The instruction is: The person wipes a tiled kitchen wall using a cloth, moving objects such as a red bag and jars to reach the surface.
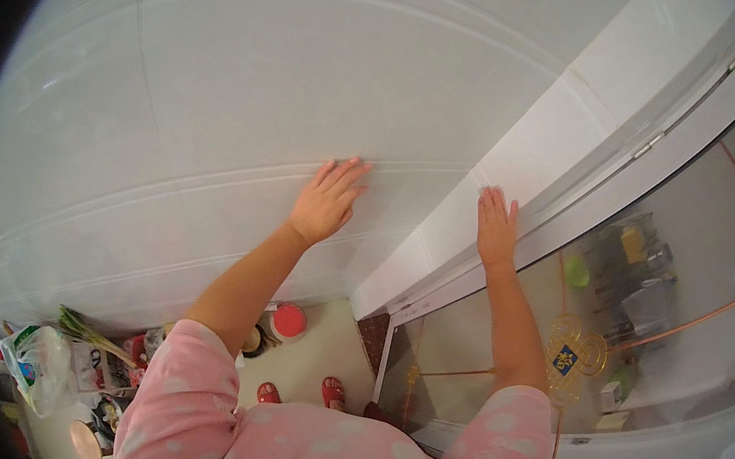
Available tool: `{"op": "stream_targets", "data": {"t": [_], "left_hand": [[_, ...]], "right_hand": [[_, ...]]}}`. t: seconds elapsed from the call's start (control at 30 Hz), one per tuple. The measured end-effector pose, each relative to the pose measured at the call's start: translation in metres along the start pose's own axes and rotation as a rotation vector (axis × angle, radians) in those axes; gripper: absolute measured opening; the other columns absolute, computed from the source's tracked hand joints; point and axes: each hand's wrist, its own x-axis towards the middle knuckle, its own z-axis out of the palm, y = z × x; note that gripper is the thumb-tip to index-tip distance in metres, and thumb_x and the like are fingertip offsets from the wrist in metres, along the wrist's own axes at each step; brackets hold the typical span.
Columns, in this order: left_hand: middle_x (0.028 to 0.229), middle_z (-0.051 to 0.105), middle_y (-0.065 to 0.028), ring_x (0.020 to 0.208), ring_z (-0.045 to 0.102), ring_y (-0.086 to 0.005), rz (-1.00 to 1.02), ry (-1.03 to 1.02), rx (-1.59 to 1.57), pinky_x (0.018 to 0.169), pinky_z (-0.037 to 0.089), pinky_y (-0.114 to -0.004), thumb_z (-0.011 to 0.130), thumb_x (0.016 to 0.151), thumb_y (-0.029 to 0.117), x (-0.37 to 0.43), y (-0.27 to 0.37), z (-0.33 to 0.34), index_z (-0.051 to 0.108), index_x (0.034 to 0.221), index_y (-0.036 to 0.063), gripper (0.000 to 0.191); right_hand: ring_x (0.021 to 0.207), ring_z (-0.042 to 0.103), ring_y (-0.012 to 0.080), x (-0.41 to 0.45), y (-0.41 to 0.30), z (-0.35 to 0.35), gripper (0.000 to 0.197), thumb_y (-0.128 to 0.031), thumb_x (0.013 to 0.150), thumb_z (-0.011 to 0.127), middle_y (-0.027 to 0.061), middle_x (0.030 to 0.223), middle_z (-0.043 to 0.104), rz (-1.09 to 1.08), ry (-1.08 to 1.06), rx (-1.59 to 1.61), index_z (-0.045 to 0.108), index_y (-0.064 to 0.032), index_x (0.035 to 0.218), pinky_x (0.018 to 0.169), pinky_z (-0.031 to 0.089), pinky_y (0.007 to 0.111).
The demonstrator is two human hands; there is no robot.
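Observation:
Against the pale tiled wall (331, 74), my left hand (327, 202) reaches up to a raised horizontal moulding with its fingers spread. It holds nothing. My right hand (497, 230) lies flat, fingers nearly together, on or just before the white door frame (558, 136); contact is hard to tell. Nothing shows in it, though its palm faces away from me. Beside that hand is a glass door (691, 338) with a white frame, metal hinges and gold knot-shaped ornaments.
On the floor at lower left are a plastic bag (44, 365), green onions (96, 336), and a copper-coloured round object (85, 441). A red-topped container (289, 322) stands by the wall. My feet wear red slippers (333, 390). Blurred items show through the glass.

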Motion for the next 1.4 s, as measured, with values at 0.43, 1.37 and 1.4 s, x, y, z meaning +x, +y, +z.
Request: {"op": "stream_targets", "data": {"t": [0.43,1.37,1.4], "left_hand": [[0.136,0.045,-0.0077,0.130,0.037,-0.0301,-0.124,-0.134,-0.227,0.108,0.027,-0.053,0.058,0.074,0.002,-0.094,0.030,0.005,0.057,0.108,0.0122,0.036],[0.134,0.045,-0.0099,0.127,0.040,-0.0329,-0.150,-0.161,-0.258,0.106,0.029,-0.052,0.061,0.074,0.003,-0.072,0.071,0.030,0.054,0.114,0.0113,0.041],[0.134,0.045,-0.0099,0.127,0.040,-0.0329,-0.127,-0.157,-0.254,0.106,0.029,-0.052,0.061,0.074,0.003,-0.061,0.078,0.034,0.054,0.114,0.0113,0.041]], "right_hand": [[0.136,0.029,0.0255,-0.026,-0.015,0.015,0.043,-0.020,0.093,0.039,0.0061,0.140,0.042,-0.083,-0.089,-0.088,0.048,-0.0007,0.130,0.114,0.015,0.045],[0.124,0.042,0.0309,-0.014,0.015,-0.056,0.036,-0.001,0.089,0.044,0.0147,0.128,0.050,0.621,0.460,0.746,0.052,-0.0044,0.124,0.109,0.029,0.043],[0.126,0.040,0.0320,-0.007,0.018,-0.058,0.038,0.000,0.090,0.042,0.0153,0.133,0.047,0.737,0.607,0.864,0.048,-0.0040,0.128,0.109,0.029,0.041]]}}
